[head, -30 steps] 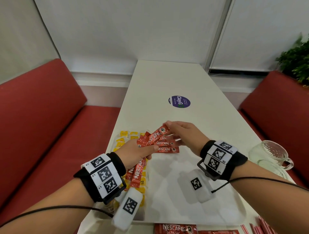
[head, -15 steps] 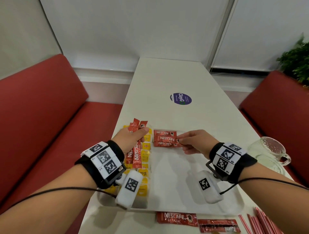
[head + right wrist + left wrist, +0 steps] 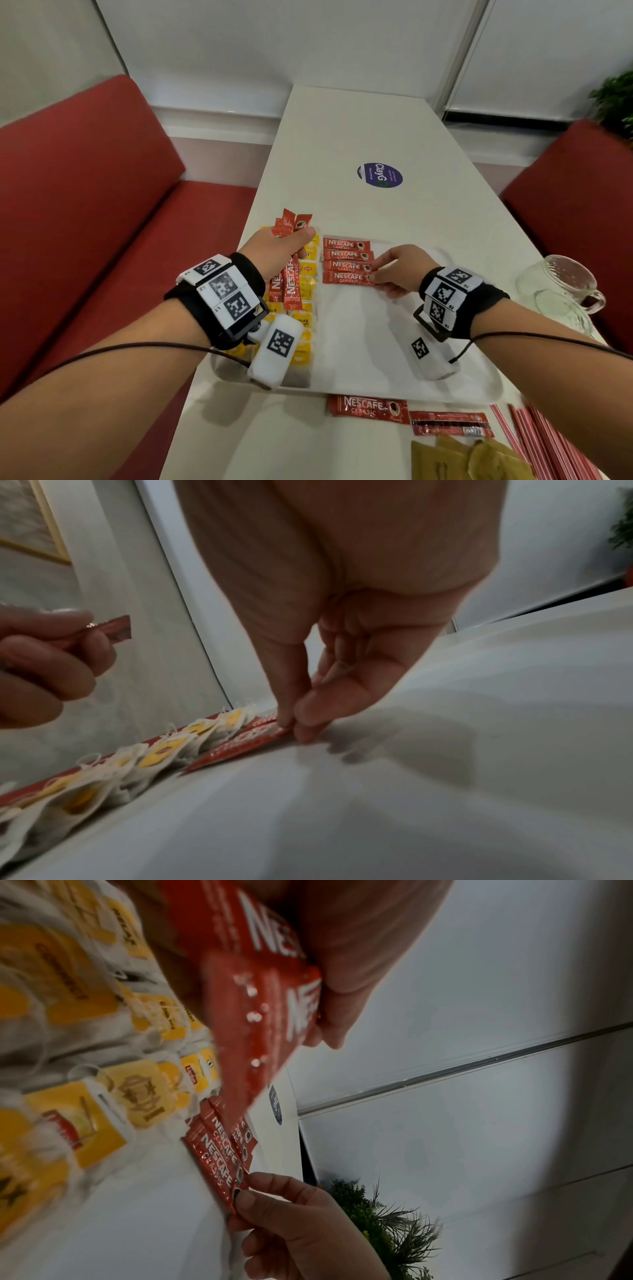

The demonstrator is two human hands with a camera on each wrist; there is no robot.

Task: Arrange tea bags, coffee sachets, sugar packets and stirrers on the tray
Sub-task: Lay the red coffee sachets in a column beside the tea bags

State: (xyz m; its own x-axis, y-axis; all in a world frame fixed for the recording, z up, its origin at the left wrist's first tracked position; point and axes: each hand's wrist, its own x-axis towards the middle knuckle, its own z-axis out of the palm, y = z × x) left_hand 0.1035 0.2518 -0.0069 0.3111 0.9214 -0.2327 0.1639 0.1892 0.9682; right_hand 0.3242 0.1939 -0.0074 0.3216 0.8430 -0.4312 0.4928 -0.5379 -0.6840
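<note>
A white tray (image 3: 411, 394) lies on the table with yellow tea bags (image 3: 305, 349) in a column along its left side. Beside them, several red coffee sachets (image 3: 346, 255) lie in a neat row. My right hand (image 3: 371, 278) pinches the right end of the nearest sachet (image 3: 342, 277), which lies flat on the tray; the right wrist view shows thumb and forefinger (image 3: 294, 723) on that sachet (image 3: 246, 739). My left hand (image 3: 303, 245) hovers over the tea bags and grips a bundle of sachets (image 3: 291, 284), close up in the left wrist view (image 3: 274, 1001).
In front of the tray lie two loose sachets (image 3: 368, 406), red stirrers (image 3: 548, 442) and brown sugar packets (image 3: 479, 459). A glass cup (image 3: 561, 284) stands at the right. Red benches flank the table; a round sticker (image 3: 379, 175) marks its far half.
My right hand took a sachet from the left hand's bundle and laid it at the near end of the row. The left hand drew back to the left with the bundle.
</note>
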